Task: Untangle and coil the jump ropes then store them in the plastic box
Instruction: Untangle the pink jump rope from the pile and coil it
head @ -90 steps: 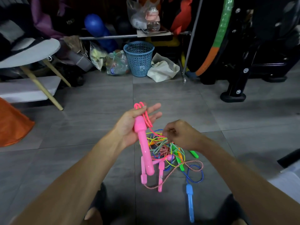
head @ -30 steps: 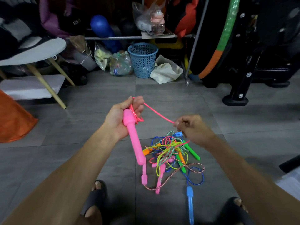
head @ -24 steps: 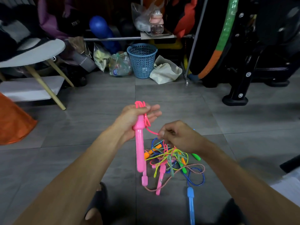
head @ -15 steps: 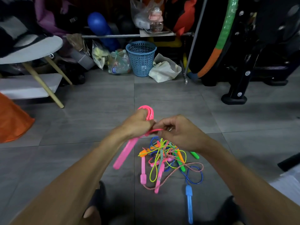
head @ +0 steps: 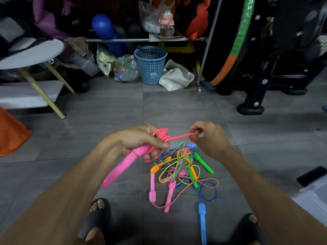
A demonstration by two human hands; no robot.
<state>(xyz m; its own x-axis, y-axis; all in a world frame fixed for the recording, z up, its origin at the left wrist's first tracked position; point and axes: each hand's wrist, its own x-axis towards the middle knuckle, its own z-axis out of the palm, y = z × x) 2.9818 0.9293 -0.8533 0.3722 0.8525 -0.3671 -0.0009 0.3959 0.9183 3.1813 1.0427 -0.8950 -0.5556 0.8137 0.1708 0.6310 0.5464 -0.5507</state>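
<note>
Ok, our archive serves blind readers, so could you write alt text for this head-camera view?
A person's left hand grips a pink handle with pink cord looped at it, while the right hand pinches the cord's free length. On the grey floor below lies a tangle of ropes.

Both forearms (head: 58, 200) are bare, no sleeves showing. Feet are in dark slide sandals (head: 96, 216), toes poking out.

Left hand (head: 141, 142) grips the pink handle (head: 123, 167) — right hand (head: 207, 137) pinches its pink cord (head: 178, 137).
</note>
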